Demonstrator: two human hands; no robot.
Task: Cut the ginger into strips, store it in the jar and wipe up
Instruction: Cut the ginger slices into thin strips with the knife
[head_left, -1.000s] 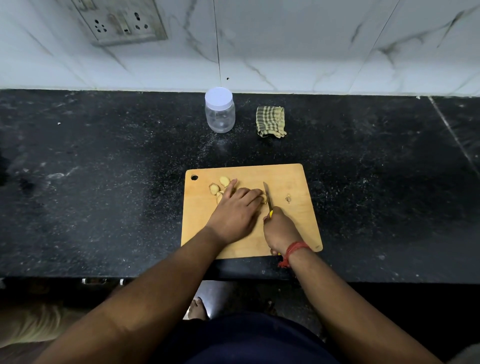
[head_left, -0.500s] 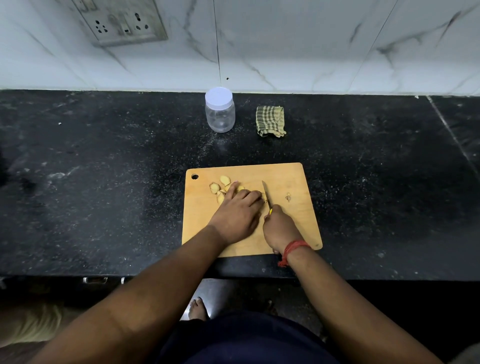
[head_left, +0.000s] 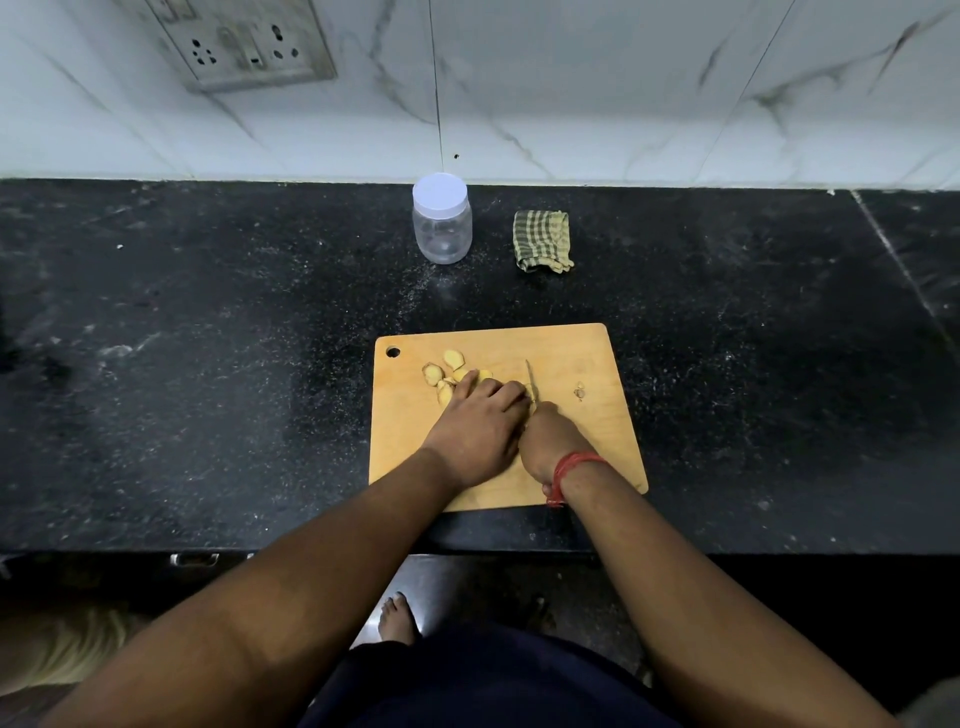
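Observation:
A wooden cutting board (head_left: 597, 364) lies on the black counter. Several pale ginger slices (head_left: 453, 359) are scattered at its upper left. My left hand (head_left: 475, 426) rests over the ginger with curled fingers, holding a piece down against the board; that piece is mostly hidden. My right hand (head_left: 548, 441) grips a small knife (head_left: 530, 376), whose blade points away from me right beside my left fingertips. A small ginger scrap (head_left: 580, 391) sits to the right of the blade.
A clear plastic jar with a white lid (head_left: 442, 221) stands near the back wall. A folded green checked cloth (head_left: 542, 240) lies to its right. The counter's front edge (head_left: 208, 548) runs just below the board. A wall socket (head_left: 244, 47) is at upper left.
Both hands shifted slightly up the board and the knife blade moved a little with small cutting strokes. The jar and the cloth stayed put.

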